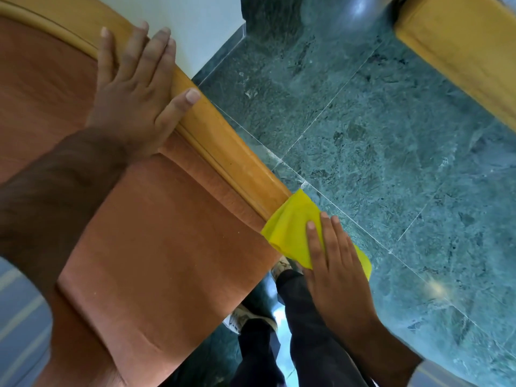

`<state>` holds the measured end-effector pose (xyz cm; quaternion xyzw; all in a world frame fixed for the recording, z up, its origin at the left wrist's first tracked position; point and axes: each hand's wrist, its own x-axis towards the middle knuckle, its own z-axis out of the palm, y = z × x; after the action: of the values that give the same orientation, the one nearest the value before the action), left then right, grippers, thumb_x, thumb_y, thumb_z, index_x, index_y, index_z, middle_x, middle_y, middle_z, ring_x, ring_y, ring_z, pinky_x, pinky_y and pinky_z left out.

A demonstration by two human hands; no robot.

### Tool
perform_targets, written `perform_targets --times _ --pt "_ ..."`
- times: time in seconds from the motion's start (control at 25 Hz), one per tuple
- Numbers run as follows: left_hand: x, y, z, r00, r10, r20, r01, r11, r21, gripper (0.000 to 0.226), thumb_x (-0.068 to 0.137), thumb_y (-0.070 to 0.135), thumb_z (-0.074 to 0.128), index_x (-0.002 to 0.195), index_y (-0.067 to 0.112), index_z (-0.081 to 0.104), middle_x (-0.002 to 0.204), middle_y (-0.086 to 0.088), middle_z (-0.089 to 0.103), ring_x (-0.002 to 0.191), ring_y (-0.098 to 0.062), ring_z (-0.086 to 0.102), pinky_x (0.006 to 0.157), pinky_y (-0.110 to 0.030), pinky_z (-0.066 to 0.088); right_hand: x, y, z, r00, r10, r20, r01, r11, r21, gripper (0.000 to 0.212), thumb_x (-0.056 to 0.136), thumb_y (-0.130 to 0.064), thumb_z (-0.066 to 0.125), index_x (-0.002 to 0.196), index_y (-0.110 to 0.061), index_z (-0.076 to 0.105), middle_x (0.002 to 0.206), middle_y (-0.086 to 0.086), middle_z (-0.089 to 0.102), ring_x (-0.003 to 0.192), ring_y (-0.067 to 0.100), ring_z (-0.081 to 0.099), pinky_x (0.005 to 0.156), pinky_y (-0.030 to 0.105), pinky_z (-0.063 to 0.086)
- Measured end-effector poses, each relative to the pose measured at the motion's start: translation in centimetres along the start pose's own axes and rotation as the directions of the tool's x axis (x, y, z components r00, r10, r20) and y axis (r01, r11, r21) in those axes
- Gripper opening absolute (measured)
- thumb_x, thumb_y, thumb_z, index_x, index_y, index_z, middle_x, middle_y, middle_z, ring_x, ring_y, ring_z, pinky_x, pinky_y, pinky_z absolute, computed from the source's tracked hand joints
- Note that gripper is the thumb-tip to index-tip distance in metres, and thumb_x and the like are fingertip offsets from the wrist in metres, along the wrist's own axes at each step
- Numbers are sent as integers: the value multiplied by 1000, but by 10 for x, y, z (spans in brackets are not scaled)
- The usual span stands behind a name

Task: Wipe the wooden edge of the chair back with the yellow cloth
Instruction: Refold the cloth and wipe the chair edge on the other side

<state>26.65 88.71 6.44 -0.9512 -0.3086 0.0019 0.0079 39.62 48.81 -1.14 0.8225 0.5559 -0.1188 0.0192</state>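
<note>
The chair back's wooden edge [231, 152] runs diagonally from upper left to lower right, bordering orange-brown upholstery [156, 233]. My left hand [134, 93] lies flat across the upper part of that edge, fingers spread, thumb resting on the wood. The yellow cloth [290, 230] is draped over the lower end of the edge. My right hand [332, 261] presses down on the cloth with fingers together and flat, covering its lower half.
Green marble floor tiles [377, 135] lie beyond the chair. A second piece of yellow-wood furniture [460, 51] juts in at the top right. My own legs in dark trousers and shoes [251, 317] stand below the chair back. A white wall [195, 23] rises at the top.
</note>
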Motion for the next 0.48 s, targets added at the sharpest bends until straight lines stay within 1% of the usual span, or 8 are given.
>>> perform_targets --times 0.04,0.12,0.2,0.28,0.36,0.48 --pt "0 0 0 1000 1 3 -1 1000 10 96 100 69 -4 164 -1 16 175 -17 17 164 -33 5 128 -68 0 5 -6 0 1000 24 -10 -25 1000 -9 66 110 -43 27 163 -7 14 171 24 18 159 41 16 122 59 33" --pt "2 -1 2 1000 -1 6 1 1000 26 97 100 70 -4 164 0 16 175 -17 16 164 -34 5 128 -68 1 31 -25 -1 997 63 -36 -64 998 -20 72 107 -44 40 163 -8 14 170 24 20 159 41 17 125 58 28" --pt "1 -2 5 1000 3 5 -3 998 57 96 101 70 -2 164 0 15 176 -16 16 164 -34 6 128 -68 1 72 -49 -5 994 73 -77 -73 997 10 75 104 -45 45 163 -10 15 170 22 23 158 40 21 127 56 26" --pt "-1 -3 8 1000 3 -8 -2 996 90 95 102 70 0 164 0 16 175 -17 16 164 -35 7 128 -67 1 122 -80 -13 988 70 -138 -60 995 78 71 106 -48 40 162 -11 18 169 22 27 157 39 25 126 55 28" --pt "0 -3 8 1000 7 -13 -6 994 108 93 103 69 2 164 0 17 175 -17 17 164 -35 8 128 -68 2 160 -105 -24 982 97 -164 -73 986 147 70 107 -50 35 162 -10 20 168 21 29 157 38 27 125 53 30" --pt "3 -2 8 1000 -5 6 5 993 119 92 103 70 5 164 1 17 175 -16 18 164 -35 9 128 -68 3 171 -115 -31 982 106 -155 -77 980 183 71 107 -52 33 163 -11 19 170 20 26 158 36 24 125 52 29"
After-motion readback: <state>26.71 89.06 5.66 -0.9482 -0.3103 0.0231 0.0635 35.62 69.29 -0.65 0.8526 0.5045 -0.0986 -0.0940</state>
